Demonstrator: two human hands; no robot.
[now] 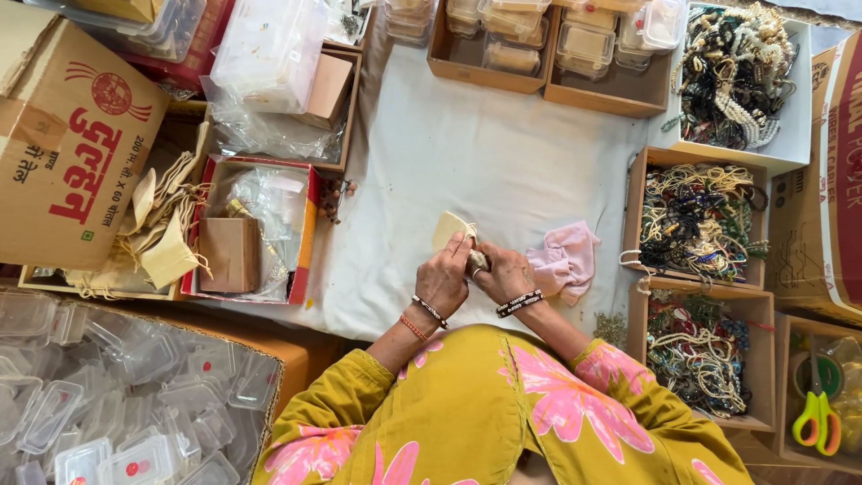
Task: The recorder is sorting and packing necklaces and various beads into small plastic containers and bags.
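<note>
My hands meet over the white cloth, filling a pouch.
Left hand pinches the pouch mouth open; right hand grips a small item, best kept low.

The small object pinched between the left hand and right hand is mostly covered; the scissors and clear boxes are cut off at the edges
</note>
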